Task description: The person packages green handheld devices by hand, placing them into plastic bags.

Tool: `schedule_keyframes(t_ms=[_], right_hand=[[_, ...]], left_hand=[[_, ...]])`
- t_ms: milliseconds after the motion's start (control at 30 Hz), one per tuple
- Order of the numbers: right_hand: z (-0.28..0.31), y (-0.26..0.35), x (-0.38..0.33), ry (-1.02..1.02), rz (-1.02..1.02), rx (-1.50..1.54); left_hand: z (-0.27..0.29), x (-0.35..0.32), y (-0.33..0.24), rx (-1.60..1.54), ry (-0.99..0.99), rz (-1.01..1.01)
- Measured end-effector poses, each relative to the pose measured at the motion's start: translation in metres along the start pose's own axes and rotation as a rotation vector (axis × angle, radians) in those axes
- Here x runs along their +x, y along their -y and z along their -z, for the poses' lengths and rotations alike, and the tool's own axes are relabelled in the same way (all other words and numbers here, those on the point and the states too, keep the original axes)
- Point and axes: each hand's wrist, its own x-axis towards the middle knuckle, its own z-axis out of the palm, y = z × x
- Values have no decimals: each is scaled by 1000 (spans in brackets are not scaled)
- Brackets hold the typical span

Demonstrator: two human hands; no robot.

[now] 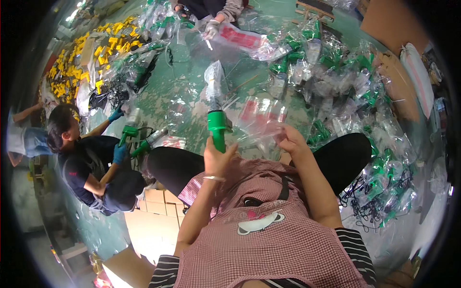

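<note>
My left hand (pixel 219 159) is closed round the green handle of a hand tool (pixel 216 124), which points away from me. Beyond a black collar, its long front end is covered in clear wrapping. My right hand (pixel 291 141) pinches the edge of a clear plastic bag (pixel 261 117) with red print. The bag hangs loosely just right of the tool, apart from its handle. I cannot make out the tool's exact kind.
Bagged green tools (pixel 336 72) are heaped along the right. Yellow parts (pixel 103 53) pile up at far left. A co-worker in blue gloves (pixel 120 152) handles a green tool beside me; another person's gloved hand (pixel 212 30) is ahead. Cardboard boxes (pixel 153 223) stand lower left.
</note>
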Motion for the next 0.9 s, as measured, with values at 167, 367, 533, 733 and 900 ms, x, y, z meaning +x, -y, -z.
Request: schedule_keyframes(t_ms=[167, 367, 533, 733, 900], right_hand=[[-55, 36, -8, -333, 495, -208], [-114, 54, -4, -346, 1017, -1037], [-156, 1, -31, -146, 1259, -1619], [-150, -32, -62, -36, 1239, -1653], [-109, -7, -72, -194, 833, -1496]], left_hand=[[69, -32, -35, -267, 237, 169], [120, -74, -60, 32, 190, -197], [90, -66, -56, 35, 163, -57], [60, -48, -56, -527, 131, 240], [57, -51, -61, -927, 232, 429]])
